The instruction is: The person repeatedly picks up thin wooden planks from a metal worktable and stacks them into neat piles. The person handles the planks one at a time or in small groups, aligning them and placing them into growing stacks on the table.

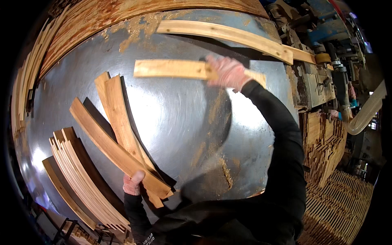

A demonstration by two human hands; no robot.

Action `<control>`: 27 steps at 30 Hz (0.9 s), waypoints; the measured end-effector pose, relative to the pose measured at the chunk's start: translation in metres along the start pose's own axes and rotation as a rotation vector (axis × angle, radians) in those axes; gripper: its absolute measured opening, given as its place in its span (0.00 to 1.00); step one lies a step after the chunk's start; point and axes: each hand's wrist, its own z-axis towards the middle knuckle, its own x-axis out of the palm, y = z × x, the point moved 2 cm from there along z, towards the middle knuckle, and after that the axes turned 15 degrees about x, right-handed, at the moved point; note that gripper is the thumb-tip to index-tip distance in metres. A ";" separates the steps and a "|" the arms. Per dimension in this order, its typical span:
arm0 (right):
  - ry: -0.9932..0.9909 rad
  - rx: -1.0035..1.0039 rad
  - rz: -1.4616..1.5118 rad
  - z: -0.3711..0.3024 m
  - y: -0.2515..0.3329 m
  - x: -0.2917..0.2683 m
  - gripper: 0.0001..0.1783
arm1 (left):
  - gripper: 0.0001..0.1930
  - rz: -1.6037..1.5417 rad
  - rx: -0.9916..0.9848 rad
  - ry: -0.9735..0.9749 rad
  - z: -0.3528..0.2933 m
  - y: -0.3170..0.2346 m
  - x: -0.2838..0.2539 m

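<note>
Both of my hands wear pinkish work gloves. At the lower left, my left hand grips the near part of a brown wooden board, its thumb over the top face. That board lies slantwise across other boards, which overlap on the metal table. Farther off and to the right, my right hand is closed over a pale wooden board lying nearly crosswise; slight blur softens the fingers. Part of this board shows beyond my wrist. The undersides of both held boards are hidden.
A stack of thin strips and a single board lie at the left. Another long board lies along the far side, near machinery. Stacked lumber stands at the right. Sawdust is scattered over the metal.
</note>
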 end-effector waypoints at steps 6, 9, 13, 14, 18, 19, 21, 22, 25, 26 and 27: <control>-0.802 -0.056 -0.131 0.005 0.006 -0.035 0.46 | 0.21 -0.146 -0.073 -0.057 0.001 0.000 0.004; -0.686 0.120 -0.275 0.062 -0.008 -0.045 0.40 | 0.19 -0.092 0.016 -0.021 0.004 -0.007 0.007; -0.458 0.113 0.024 0.080 -0.004 -0.050 0.40 | 0.17 0.069 -0.015 -0.052 0.006 -0.012 0.015; -0.447 0.149 0.023 0.072 0.009 -0.043 0.39 | 0.16 0.069 -0.005 -0.049 0.001 -0.013 0.011; -0.206 0.232 0.378 0.001 0.050 0.002 0.30 | 0.16 0.013 0.053 0.117 0.003 -0.025 0.017; -0.170 0.082 0.512 -0.016 0.072 0.017 0.33 | 0.16 0.005 0.176 0.101 0.002 -0.030 0.017; 0.212 -0.076 0.659 -0.052 0.122 0.070 0.40 | 0.15 -0.213 0.032 -0.161 -0.012 -0.032 0.016; 0.166 -0.033 0.603 -0.063 0.128 0.088 0.39 | 0.17 -0.233 -0.009 -0.121 -0.002 -0.035 0.022; 0.548 -0.133 1.335 -0.126 0.161 0.153 0.34 | 0.18 -0.287 0.118 -0.009 -0.025 -0.029 0.038; 0.633 -0.076 1.431 -0.143 0.172 0.176 0.31 | 0.20 -0.260 0.043 0.021 -0.026 -0.021 0.041; 0.730 0.037 1.492 -0.162 0.170 0.186 0.29 | 0.21 -0.319 0.049 -0.031 -0.043 -0.015 0.047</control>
